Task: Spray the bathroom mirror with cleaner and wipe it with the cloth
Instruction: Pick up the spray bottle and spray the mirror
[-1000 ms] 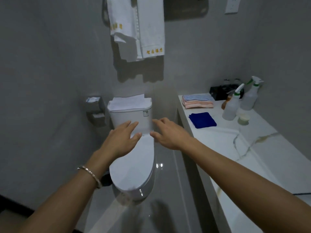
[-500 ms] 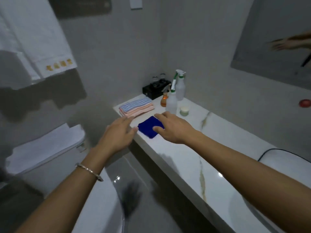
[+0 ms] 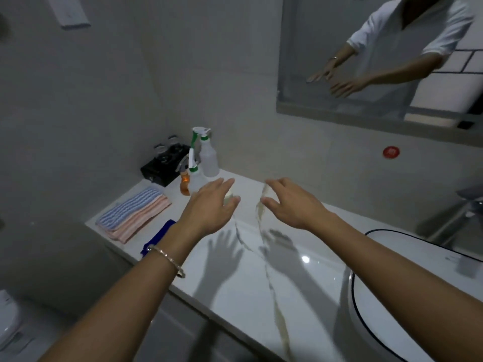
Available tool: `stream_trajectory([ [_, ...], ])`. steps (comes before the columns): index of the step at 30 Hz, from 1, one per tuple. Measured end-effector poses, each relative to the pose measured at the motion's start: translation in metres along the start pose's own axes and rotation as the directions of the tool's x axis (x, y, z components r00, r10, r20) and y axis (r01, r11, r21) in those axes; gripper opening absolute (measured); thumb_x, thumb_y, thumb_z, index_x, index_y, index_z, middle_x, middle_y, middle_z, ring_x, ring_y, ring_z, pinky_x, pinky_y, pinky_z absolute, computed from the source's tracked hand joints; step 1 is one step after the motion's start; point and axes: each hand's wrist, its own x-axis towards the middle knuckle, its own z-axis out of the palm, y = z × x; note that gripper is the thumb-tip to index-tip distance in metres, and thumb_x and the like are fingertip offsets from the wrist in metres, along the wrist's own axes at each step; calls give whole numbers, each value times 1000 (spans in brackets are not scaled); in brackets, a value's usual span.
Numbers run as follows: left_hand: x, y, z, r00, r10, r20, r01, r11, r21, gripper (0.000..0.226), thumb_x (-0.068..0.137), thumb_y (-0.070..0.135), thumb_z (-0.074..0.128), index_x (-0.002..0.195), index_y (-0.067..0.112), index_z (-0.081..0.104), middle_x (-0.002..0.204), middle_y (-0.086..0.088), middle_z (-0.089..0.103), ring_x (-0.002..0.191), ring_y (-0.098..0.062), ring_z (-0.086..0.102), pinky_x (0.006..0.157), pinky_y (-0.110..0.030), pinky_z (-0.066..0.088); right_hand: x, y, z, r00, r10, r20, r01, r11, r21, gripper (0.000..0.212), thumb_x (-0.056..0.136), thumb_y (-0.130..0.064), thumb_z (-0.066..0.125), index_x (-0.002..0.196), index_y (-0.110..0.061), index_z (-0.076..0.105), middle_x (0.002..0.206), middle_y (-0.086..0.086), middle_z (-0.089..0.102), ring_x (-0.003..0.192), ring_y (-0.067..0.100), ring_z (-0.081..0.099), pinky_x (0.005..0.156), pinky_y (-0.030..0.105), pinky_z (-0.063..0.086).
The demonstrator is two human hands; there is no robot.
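Note:
The mirror point(image 3: 308, 61) hangs on the wall at the upper right and reflects a person with both arms stretched out. Two clear spray bottles with green-and-white triggers stand at the back of the marble counter point(image 3: 261, 283): the taller one point(image 3: 207, 155) behind, the nearer one point(image 3: 194, 176) in front. A blue cloth point(image 3: 159, 235) lies at the counter's front edge, partly hidden by my left forearm. My left hand point(image 3: 211, 205) hovers open just right of the nearer bottle. Held apart from it, my right hand point(image 3: 290, 202) also hovers open over the counter, holding nothing.
A folded striped towel point(image 3: 136, 210) lies at the counter's left end. A black tray with glasses point(image 3: 164, 165) and a small orange bottle point(image 3: 184, 182) stand near the sprays. A sink basin point(image 3: 418, 296) with a tap is at the right. A toilet point(image 3: 7, 322) sits low left.
The view swung right from the toilet to the counter and mirror. Both hands moved past the blue cloth to hover near the spray bottles. The mirror now shows the person.

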Motion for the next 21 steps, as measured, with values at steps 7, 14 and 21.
stream_trajectory([
  [7, 64, 6, 24, 990, 82, 112, -83, 996, 8, 56, 97, 46, 35, 148, 26, 24, 156, -2, 22, 143, -20, 18, 113, -47, 20, 27, 37, 9, 991, 133, 23, -134, 989, 55, 53, 98, -46, 36, 145, -23, 27, 147, 6, 33, 129, 25, 40, 99, 39, 39],
  [14, 114, -34, 39, 974, 152, 167, -146, 988, -44, 55, 97, 46, 35, 148, 27, 24, 155, -2, 23, 143, -19, 18, 113, -47, 20, 80, 35, 28, 970, 241, 24, -242, 969, 59, 54, 98, -46, 36, 146, -23, 25, 148, 6, 32, 130, 25, 39, 101, 39, 37],
  [21, 142, -151, 34, 997, 22, 73, -8, 982, -186, 54, 97, 39, 40, 146, 17, 32, 151, -7, 33, 139, -23, 27, 114, -39, 20, 186, -40, 96, 975, 158, 153, -179, 974, 136, 69, 93, -47, 49, 149, -20, 19, 150, 10, 31, 134, 26, 35, 106, 40, 33],
])
